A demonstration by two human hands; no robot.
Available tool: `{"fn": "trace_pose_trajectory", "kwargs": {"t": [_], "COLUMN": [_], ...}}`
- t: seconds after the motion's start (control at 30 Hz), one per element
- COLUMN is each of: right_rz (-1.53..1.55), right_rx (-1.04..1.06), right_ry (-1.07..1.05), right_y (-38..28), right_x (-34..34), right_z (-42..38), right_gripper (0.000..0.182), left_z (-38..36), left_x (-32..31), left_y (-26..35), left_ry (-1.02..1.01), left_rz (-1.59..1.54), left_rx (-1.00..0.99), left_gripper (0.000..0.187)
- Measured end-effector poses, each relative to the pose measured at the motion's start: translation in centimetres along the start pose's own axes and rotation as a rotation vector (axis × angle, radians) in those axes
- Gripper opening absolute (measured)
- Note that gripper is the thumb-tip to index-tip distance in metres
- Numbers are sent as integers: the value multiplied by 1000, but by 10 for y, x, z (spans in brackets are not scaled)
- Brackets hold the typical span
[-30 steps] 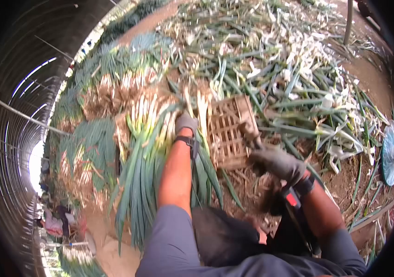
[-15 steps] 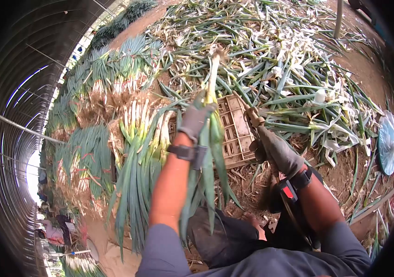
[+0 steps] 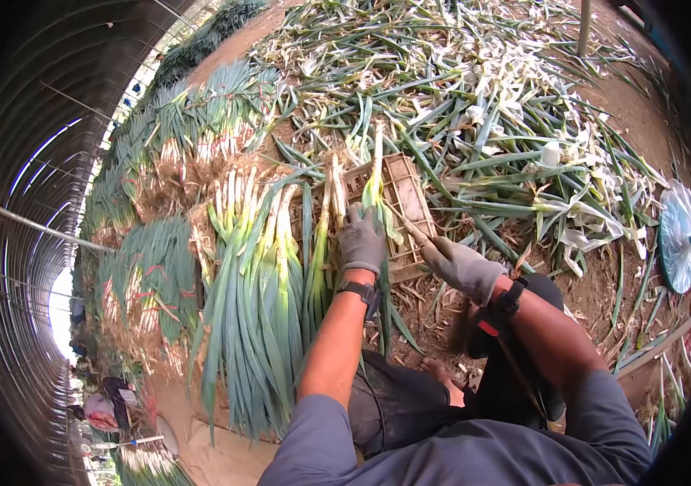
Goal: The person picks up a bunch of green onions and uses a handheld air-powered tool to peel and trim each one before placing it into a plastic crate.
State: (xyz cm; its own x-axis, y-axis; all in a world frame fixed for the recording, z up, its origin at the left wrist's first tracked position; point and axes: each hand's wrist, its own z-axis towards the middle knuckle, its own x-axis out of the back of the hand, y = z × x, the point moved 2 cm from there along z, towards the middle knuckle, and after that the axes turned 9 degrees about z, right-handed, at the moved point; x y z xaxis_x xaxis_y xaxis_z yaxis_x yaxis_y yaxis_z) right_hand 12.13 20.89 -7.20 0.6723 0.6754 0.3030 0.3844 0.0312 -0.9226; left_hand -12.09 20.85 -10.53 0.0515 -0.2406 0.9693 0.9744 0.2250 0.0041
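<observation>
Firmly, left hand (image 3: 361, 240) grips leek (image 3: 375, 182) over crate (image 3: 407, 194)

Leek (image 3: 374, 182) lower stalk hidden behind left hand (image 3: 361, 240), right hand (image 3: 460, 265) tool mostly hidden, distant person (image 3: 102, 409) too small

Bare dirt floor (image 3: 605, 300) carried everything; trimmed green-onion row (image 3: 260, 300) lay on it, roots up-frame, beside a brown plastic crate (image 3: 406, 206); loose cut leaves and white skins (image 3: 475, 105) were heaped beyond the crate; more bundled onions (image 3: 151, 275) lay left; a teal fan (image 3: 678, 235) stood far right.
</observation>
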Motion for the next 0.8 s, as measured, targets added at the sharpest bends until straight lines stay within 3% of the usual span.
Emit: {"fn": "trace_pose_trajectory", "kwargs": {"t": [0.1, 0.13, 0.27, 0.4, 0.5, 0.63, 0.8], "right_rz": [6, -8, -9, 22, 25, 41, 30], "right_rx": [-4, -9, -13, 4, -12, -18, 10], "right_ry": [26, 30, 15, 41, 42, 58, 79], "right_y": [3, 1, -13, -11, -15, -14, -7], "right_x": [-4, -3, -3, -8, -5, -5, -3], "right_z": [8, 7, 8, 16, 20, 25, 28], "right_gripper": [50, 52, 56, 55, 62, 65, 58], "left_z": [7, 9, 33, 52, 66, 81, 101], "left_x": [2, 3, 1, -7, -20, -37, -13], "left_y": [5, 4, 6, 1, -2, -5, 7], "left_ry": [-63, -9, -282, -197, -224, -222, -534], "left_rz": [98, 263, 320, 282, 295, 372, 333], "left_rx": [53, -8, 79, 65, 72, 79, 214], "left_gripper": [44, 44, 37, 23, 23, 29, 56]}}
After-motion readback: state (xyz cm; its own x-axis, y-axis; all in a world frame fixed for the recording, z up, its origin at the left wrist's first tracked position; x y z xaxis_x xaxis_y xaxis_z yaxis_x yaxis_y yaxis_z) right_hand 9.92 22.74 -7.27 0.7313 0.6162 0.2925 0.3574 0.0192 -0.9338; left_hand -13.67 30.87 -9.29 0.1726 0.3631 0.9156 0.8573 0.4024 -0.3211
